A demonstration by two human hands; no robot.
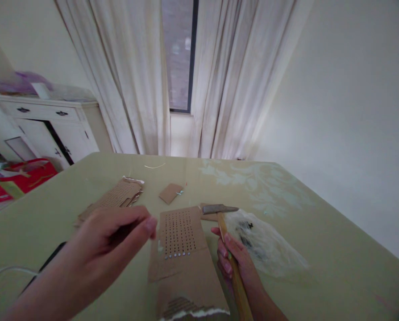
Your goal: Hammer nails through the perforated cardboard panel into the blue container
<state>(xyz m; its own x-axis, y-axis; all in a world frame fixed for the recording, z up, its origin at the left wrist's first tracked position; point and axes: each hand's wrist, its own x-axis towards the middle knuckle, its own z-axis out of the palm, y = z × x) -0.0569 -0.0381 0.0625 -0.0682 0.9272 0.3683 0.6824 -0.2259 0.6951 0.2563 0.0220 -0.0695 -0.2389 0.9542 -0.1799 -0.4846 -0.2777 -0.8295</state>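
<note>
A torn piece of brown cardboard (pixel 189 281) lies in front of me, punched with rows of small holes. Along the lowest row several round silvery nail heads (pixel 179 255) show. My left hand (pixel 119 245) hovers at the cardboard's left edge, fingers curled and thumb pressed to the index finger; anything pinched there is too small to make out. Around the wooden handle of a hammer (pixel 231 249) my right hand (pixel 236 258) is closed. The hammer's metal head sits just beyond the cardboard's upper right corner. Beside that hand rests a clear plastic bag (pixel 269 249) with dark small items inside.
A stack of holed cardboard (pixel 115 194) lies at the table's left, partly behind my left hand. A small cardboard piece (pixel 170 192) sits farther back. A dark flat object (pixel 48 261) and a white cable (pixel 12 269) are at left. The table (pixel 320 240) stands before curtains.
</note>
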